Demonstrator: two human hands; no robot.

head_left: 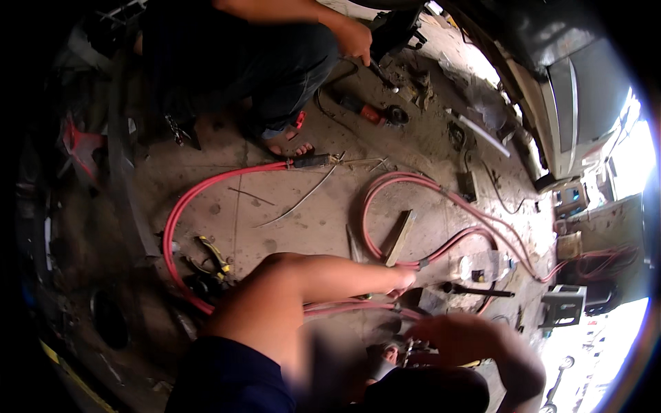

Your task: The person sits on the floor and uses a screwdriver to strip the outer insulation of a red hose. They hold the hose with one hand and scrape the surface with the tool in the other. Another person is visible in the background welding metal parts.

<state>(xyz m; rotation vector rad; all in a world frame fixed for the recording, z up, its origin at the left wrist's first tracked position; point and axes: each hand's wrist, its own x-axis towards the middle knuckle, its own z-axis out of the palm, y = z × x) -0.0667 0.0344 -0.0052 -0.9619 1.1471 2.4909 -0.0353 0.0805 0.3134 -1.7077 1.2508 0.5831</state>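
The concrete floor (303, 220) is filling the middle of the frame, stained and littered. Across it the red hose (206, 182) is looping from the left of centre round to the right, where further coils (441, 199) are lying.

At the top centre another person, crouching, is pressing a hand (354, 41) against a dark tool (392, 31); a sandalled foot (289, 141) is resting just below.

Your left arm is reaching in from the lower edge toward the centre right; your left hand (403, 279) is touching the hose where a dark fitting (423, 263) is joining it, fingers extended, though you cannot tell whether they are closing around it.

Your right hand (454, 334), at the lower right, is blurred; it is curling over a small metal part (406, 351), and the grip cannot be made out.

A flat wooden strip (401, 237) is lying just above your left hand, inside the coils.

An orange-bodied grinder (372, 112) is lying at the upper centre.

A clear plastic bottle (485, 265) is lying on its side at the right of centre; its contents cannot be told.

Yellow-handled pliers (215, 256) are lying at the left of centre, beside the hose.
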